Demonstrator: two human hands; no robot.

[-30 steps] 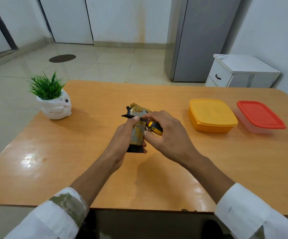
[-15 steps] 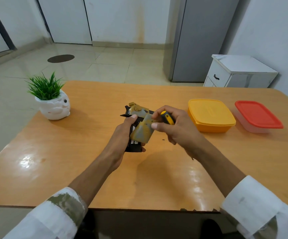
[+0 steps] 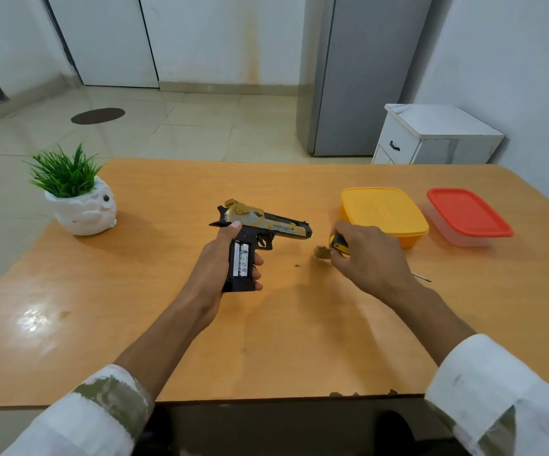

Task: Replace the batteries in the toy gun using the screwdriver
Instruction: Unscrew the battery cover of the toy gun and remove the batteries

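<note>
Head view shows you the orange table (image 3: 135,324), and in the middle of the frame your left hand (image 3: 223,268) holds the toy gun (image 3: 266,225) by the grip, fingers curled round it, barrel pointing to the right. Your right hand (image 3: 365,255), right of centre, has its fingers closed round the yellow-black handle of the screwdriver (image 3: 338,245). The same fingertips touch the small battery cover (image 3: 321,251); whether they pinch it or have let it go, I cannot tell. The grip is open and two batteries (image 3: 241,263) lie side by side in it, facing up. Be careful: if you tilt the gun, they may drop out and roll away. One hand carrying two things can also let the cover slip. A tiny dark speck (image 3: 297,265) lies on the table between the hands; it may be the screw, and a sleeve could sweep it off. Further off stand a grey fridge (image 3: 358,77) and a white cabinet (image 3: 437,136) in the upper right, then a yellow box (image 3: 384,212), a red-lidded box (image 3: 467,215) at the right, and a plant pot (image 3: 82,212) at the left. Only the yellow box, just beside your right hand, crowds it.
</note>
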